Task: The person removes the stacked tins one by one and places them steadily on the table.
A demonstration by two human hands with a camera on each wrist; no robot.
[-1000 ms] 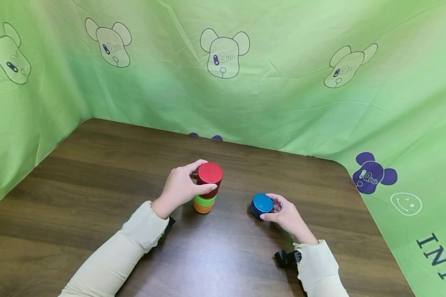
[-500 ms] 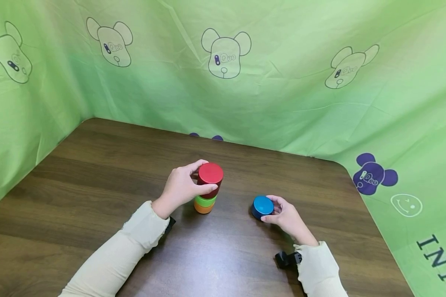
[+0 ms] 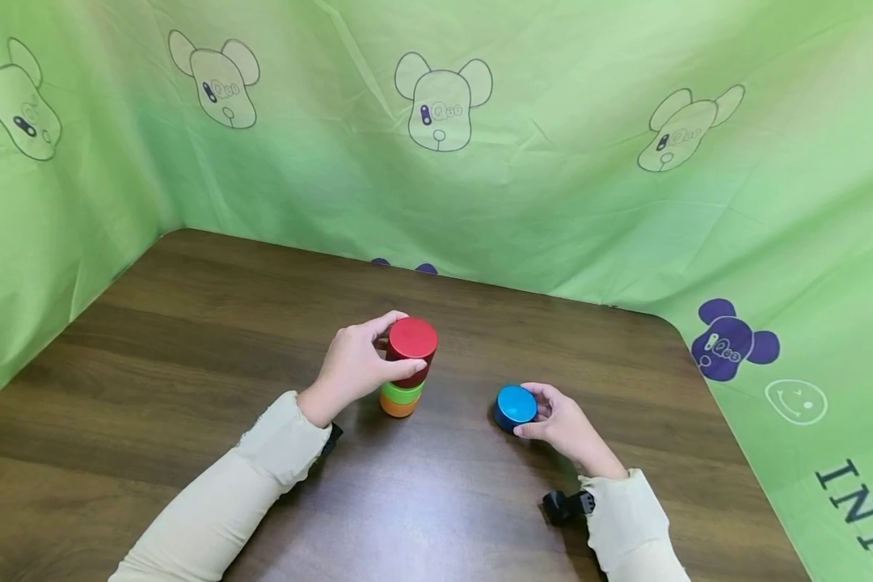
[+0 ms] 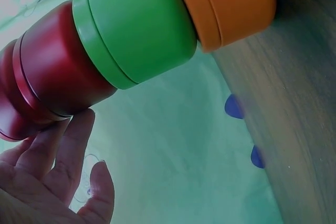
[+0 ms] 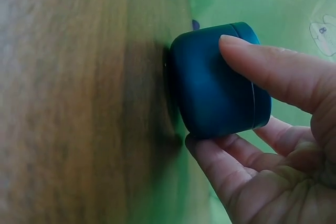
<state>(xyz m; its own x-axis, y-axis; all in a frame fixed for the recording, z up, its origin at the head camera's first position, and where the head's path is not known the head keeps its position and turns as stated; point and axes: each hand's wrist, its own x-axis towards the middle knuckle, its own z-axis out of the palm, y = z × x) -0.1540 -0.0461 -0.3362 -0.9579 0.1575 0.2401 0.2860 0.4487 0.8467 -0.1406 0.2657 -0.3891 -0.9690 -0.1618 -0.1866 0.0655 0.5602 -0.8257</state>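
Column and single canister, seen from my remote station. The red column, which seems to be two pieces, sits atop the green canister, itself on the orange canister. Orange serves as the foot on the tabletop. Each tier appears to stand squarely on the next, presumably so that the weight runs straight down.

The left hand keeps its grip on the red column, thumb on the near side and fingers on the far side. I read this high hold as a way of steadying a narrow pile where it would sway most. To its right, well apart, the blue canister is grasped by the right hand with thumb and fingers on opposite sides, a hold that probably keeps it level. Whether its base touches the tabletop I cannot tell. Beyond hangs the green cloth.

Compared with one second earlier, the blue canister and right hand appear marginally lower in my head view. The column and left hand look practically unchanged, apart from a slight camera shift; both grips persist.
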